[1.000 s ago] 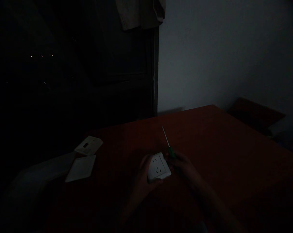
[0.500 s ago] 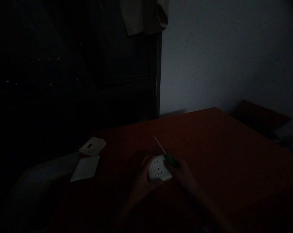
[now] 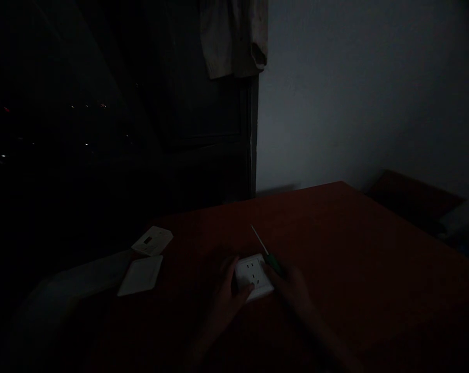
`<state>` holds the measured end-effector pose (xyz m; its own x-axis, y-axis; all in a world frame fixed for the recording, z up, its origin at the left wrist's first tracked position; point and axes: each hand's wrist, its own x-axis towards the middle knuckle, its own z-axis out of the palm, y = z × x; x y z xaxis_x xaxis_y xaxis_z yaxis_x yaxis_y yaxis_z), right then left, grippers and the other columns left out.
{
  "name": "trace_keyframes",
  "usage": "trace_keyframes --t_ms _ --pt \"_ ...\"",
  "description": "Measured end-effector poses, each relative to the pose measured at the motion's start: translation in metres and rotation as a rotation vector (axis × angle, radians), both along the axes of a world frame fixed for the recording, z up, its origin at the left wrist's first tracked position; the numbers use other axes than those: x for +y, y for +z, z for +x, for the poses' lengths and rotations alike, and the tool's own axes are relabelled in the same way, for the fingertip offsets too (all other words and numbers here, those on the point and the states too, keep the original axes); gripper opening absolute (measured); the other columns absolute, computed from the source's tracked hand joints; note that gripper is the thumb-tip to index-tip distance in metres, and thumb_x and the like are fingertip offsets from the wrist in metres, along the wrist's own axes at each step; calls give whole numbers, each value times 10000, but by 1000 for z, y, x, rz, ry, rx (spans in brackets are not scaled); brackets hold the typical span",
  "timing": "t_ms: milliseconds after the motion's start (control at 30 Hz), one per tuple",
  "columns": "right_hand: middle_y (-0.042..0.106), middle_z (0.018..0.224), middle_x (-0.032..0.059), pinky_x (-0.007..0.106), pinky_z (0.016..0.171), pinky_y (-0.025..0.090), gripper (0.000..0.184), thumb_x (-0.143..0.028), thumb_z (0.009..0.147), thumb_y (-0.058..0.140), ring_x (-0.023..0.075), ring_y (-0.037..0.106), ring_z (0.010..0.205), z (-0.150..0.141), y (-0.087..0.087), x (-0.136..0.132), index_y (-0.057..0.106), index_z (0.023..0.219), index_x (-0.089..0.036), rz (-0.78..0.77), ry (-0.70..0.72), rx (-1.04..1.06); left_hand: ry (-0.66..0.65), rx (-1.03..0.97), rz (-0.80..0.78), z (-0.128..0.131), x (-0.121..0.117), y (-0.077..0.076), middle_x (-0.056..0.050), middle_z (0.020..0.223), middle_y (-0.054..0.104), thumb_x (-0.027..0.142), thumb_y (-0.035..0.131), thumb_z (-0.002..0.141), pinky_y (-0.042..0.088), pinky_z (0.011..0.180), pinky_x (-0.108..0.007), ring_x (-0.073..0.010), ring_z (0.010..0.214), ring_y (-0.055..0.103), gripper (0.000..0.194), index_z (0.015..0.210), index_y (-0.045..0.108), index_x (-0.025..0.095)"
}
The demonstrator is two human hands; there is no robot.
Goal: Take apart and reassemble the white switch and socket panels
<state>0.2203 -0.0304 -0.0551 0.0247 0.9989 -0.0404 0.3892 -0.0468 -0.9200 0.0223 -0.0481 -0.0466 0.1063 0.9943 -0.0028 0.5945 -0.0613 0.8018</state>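
Note:
A white wall socket (image 3: 259, 282) with several dark slots faces up at the near middle of the table. My left hand (image 3: 228, 298) grips it from the left, its thumb lying over the lower part of the faceplate. On the socket's right side, my right hand (image 3: 292, 285) is closed around the green handle of a screwdriver (image 3: 272, 261). The metal shaft points away and to the left, above the table. Some right fingers also seem to touch the socket's edge, though darkness hides them.
To the left, a flat white plate (image 3: 141, 275) lies on the reddish table (image 3: 335, 233). Just behind it is a pale card or folded paper (image 3: 153, 241) with a dark rectangle. A cloth (image 3: 234, 41) hangs by the dark window. The pale wall (image 3: 354, 93) stands behind.
The screwdriver tilted leftward and my right hand came in against the socket's right edge. My left thumb shifted from the lower rim onto the socket's face. The view moved slightly.

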Motion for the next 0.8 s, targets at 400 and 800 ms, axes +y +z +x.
trace_keyframes --t_ms 400,800 --pt "701 719 59 236 514 436 470 -542 802 486 199 620 634 0 -3 -17 698 913 -138 -54 -44 -23 43 -147 -161 -1 -9 -11 -123 1336 513 361 642 754 409 1004 -407 -286 1228 491 788 1439 283 214" --pt "661 608 44 251 458 400 450 -512 797 555 191 613 549 109 -7 66 658 870 -80 -172 -322 -32 -82 -263 -2 133 91 -20 -156 1429 379 193 732 693 275 1094 -421 -290 1322 357 788 1372 331 175"
